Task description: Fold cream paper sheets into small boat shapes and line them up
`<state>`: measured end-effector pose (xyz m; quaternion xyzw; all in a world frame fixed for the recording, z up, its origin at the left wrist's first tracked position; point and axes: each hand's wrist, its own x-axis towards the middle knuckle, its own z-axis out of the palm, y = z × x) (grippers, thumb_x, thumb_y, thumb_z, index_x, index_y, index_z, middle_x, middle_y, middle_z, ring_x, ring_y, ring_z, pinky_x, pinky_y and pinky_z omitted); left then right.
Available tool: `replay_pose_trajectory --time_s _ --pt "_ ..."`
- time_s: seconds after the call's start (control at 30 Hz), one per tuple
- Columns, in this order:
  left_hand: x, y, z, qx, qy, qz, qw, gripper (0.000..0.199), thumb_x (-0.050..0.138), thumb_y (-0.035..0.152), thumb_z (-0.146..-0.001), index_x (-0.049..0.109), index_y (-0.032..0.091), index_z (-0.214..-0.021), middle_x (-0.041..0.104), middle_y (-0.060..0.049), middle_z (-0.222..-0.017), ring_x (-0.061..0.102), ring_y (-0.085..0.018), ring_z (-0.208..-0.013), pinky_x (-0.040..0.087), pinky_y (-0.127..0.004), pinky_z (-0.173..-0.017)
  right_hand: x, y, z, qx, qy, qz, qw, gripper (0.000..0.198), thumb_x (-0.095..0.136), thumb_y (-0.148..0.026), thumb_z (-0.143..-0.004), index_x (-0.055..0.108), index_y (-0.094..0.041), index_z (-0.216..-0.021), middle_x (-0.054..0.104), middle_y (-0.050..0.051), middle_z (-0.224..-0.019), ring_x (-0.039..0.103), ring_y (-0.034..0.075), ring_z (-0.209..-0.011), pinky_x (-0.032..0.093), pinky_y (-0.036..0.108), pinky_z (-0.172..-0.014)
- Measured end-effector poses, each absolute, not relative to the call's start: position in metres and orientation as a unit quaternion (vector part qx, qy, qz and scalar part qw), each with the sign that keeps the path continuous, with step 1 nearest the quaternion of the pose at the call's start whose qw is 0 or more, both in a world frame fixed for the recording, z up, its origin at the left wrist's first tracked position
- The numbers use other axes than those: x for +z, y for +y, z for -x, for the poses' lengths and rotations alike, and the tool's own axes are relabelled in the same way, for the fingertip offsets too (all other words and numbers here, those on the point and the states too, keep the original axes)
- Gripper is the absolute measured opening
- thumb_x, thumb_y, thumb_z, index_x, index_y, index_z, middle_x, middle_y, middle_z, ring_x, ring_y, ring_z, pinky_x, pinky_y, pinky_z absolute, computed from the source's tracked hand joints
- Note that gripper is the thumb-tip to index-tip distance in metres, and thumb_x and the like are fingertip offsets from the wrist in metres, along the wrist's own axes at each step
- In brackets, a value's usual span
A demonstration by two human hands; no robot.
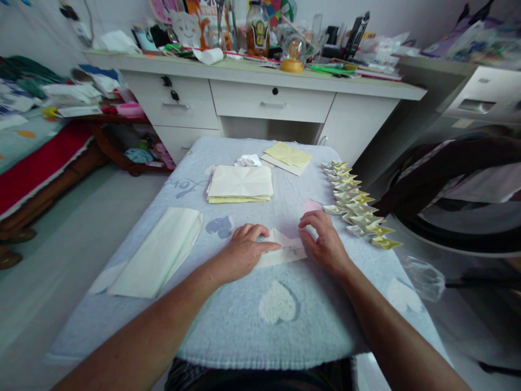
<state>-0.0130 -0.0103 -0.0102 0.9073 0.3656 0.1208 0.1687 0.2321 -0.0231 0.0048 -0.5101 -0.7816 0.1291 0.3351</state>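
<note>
A partly folded piece of white paper (285,254) lies flat on the cloth-covered table in front of me. My left hand (248,247) rests on its left side, thumb stretched across the paper and the other fingers loosely curled. At the paper's right edge is my right hand (323,239), thumb and forefinger apart in a curve with nothing seen between them. Just to the right, folded paper boats (358,203) in white and yellow stand in rows. Beyond my hands sits a stack of creased paper sheets (241,182).
A long folded bundle of pale paper (160,252) lies on the left. Farther back are a crumpled white tissue (248,160) and a yellow creased sheet (288,153). The blue cloth (220,326) covers the table. Behind it stands a cluttered white desk (272,103); a washing machine (480,103) is at right.
</note>
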Motion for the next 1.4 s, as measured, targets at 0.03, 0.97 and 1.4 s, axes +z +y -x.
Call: replay_pose_trajectory --time_s 0.03,0.97,1.4 --pt "-0.011 -0.010 0.013 0.122 0.368 -0.906 0.168 0.048 0.047 0.010 -0.088 0.060 0.043 -0.121 0.049 -0.003 -0.118 0.043 -0.023 -0.107 0.037 -0.041 -0.094 0.006 -0.026 -0.226 0.147 -0.794 0.483 0.338 0.015 0.050 -0.011 -0.083 0.055 -0.021 -0.092 0.059 0.007 -0.096 0.053 0.022 -0.094 0.041 0.037 -0.085" --pt "0.004 0.003 0.032 0.031 0.433 -0.877 0.206 0.057 0.056 0.030 -0.084 0.041 0.033 -0.139 0.032 -0.008 -0.147 0.023 -0.029 -0.138 0.016 -0.052 -0.113 0.016 -0.032 -0.163 0.052 -0.807 0.588 0.021 0.049 0.046 -0.062 -0.087 0.060 -0.018 -0.100 0.059 0.013 -0.100 0.049 0.029 -0.095 0.036 0.039 -0.076" --pt "0.008 0.004 0.034 0.024 0.426 -0.872 0.239 0.061 0.057 0.025 -0.081 0.041 0.034 -0.139 0.031 -0.006 -0.149 0.021 -0.029 -0.139 0.018 -0.049 -0.113 0.003 -0.026 -0.212 0.066 -0.758 0.648 0.034 0.039 0.063 -0.055 -0.079 0.058 -0.022 -0.099 0.056 0.009 -0.102 0.049 0.028 -0.094 0.034 0.036 -0.075"
